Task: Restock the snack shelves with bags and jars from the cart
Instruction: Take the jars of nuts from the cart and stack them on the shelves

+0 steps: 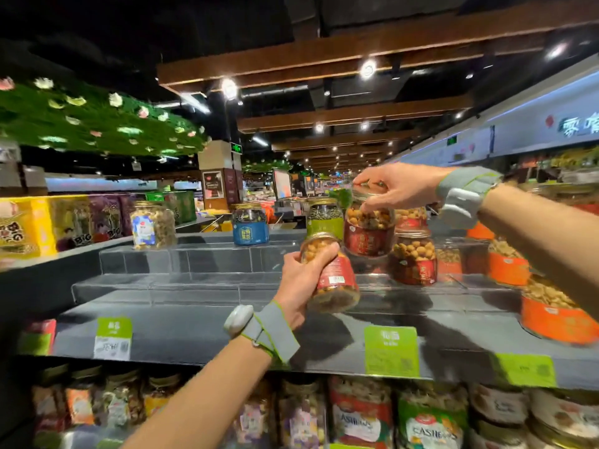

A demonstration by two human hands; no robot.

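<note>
Red-labelled clear plastic nut jar (330, 273): left hand (299, 283) is gripping it tilted, awaiting placement.
Matching jar (368, 233): right hand (400, 189) is clasping its lid (363, 188), likely seating it toward right edge of dark shelf (194, 319).

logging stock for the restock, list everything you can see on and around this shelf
red jars: four, red labels, two on the steps at right, one in each grip
orange jars: at least two, orange labels, far right
green jar: one, green label, top step
blue jar: one, blue label, top step
white jar: one, white and blue label, top step, left
boxes: several, yellow and purple, far left
price tags: three, green, shelf edge
lower jars: many, mixed labels, shelf below
wristbands: two, grey, one per wrist
left grip: holds a red jar round its body, tilted
right grip: holds a red jar by its lid
</note>
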